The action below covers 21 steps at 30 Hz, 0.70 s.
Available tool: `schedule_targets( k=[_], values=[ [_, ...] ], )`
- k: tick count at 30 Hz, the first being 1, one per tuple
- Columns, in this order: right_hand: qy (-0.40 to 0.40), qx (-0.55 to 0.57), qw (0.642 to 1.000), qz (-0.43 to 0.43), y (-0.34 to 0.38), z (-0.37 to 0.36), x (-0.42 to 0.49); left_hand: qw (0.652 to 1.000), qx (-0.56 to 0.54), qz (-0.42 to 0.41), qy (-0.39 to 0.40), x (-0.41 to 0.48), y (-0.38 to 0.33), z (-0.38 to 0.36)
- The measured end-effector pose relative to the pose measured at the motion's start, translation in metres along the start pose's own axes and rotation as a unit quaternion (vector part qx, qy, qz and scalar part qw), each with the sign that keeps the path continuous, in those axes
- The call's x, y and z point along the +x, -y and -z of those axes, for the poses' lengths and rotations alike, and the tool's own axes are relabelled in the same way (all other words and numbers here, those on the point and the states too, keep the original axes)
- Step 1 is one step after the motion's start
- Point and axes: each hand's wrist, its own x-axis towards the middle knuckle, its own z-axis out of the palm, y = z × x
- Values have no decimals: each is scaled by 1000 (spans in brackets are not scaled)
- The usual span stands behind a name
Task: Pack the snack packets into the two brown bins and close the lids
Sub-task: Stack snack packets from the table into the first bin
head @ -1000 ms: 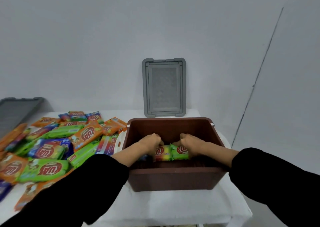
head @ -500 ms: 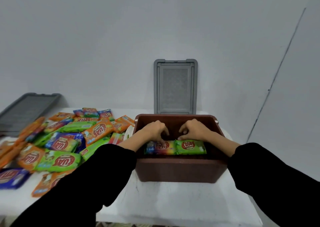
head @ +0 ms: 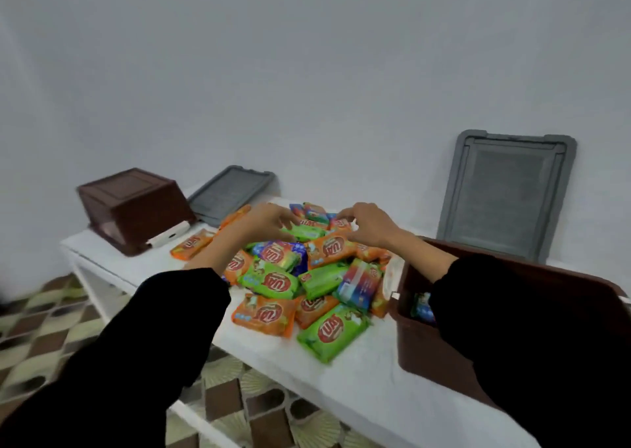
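The snack packets (head: 307,270) are pretty loud: orange, lime green, a few blue, all with a red oval logo. The bin at 4 o'clock (head: 430,352) and the bin at 9 o'clock (head: 133,202) are chocolate brown, the lids (head: 505,195) grey. Worktop (head: 358,386) is white, sleeves (head: 164,338) black, and the floor (head: 41,338) has brown-and-cream fan-pattern tiles.

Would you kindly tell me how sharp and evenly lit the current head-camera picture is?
Head view: motion blur smears the floor and the brown bin at left; the snack packets mid-table are legible; light is soft and flat, without glare; the black sleeves show no detail.
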Motion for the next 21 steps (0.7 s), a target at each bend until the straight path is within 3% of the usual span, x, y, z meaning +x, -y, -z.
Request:
schedule_targets(
  k=[3, 5, 8, 11, 17, 21],
  values=[
    [73, -61, 995, 38, 12, -31, 30, 998, -15, 23, 64, -29, 39, -21],
    [105, -121, 986, 56, 12, -47, 47, 996, 38, 3, 77, -40, 52, -38],
    [150, -246, 954, 80, 6, -66, 65, 985, 152, -48, 67, -44, 61, -61],
    [176, -317, 926, 103, -6, -79, 69, 976, 196, -85, 46, -40, 63, -71],
    [170, -318, 923, 135, -10, -75, 70, 972, 199, -107, 66, -34, 72, -69],
    [160, -311, 927, 138, -8, -70, 70, 972, 212, -79, 71, -34, 76, -64]
  ],
)
